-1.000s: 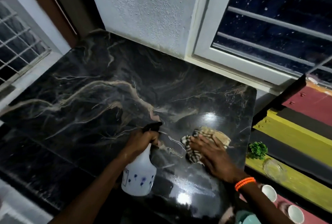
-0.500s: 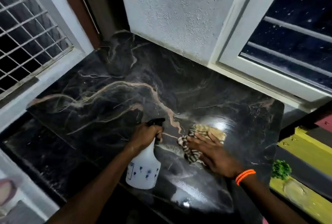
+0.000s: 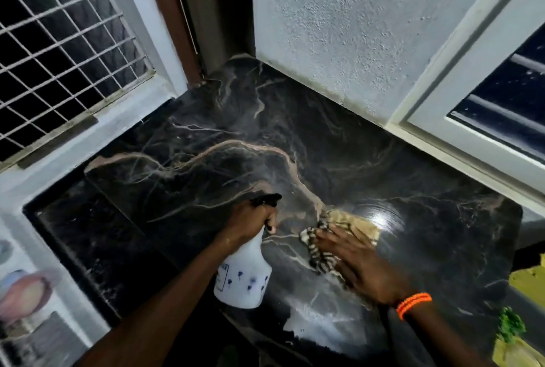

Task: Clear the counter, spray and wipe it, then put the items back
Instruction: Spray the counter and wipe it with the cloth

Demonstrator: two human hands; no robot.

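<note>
The counter is a slab of glossy black marble run through with pale tan and white veins, filling the corner between the textured wall at the far side and the window frames at left and right. A bright glare sits on its right half, and a wet, smeared sheen shows near the front edge. A crumpled striped cloth lies directly on the surface toward the near right, just beside the glare.
</note>
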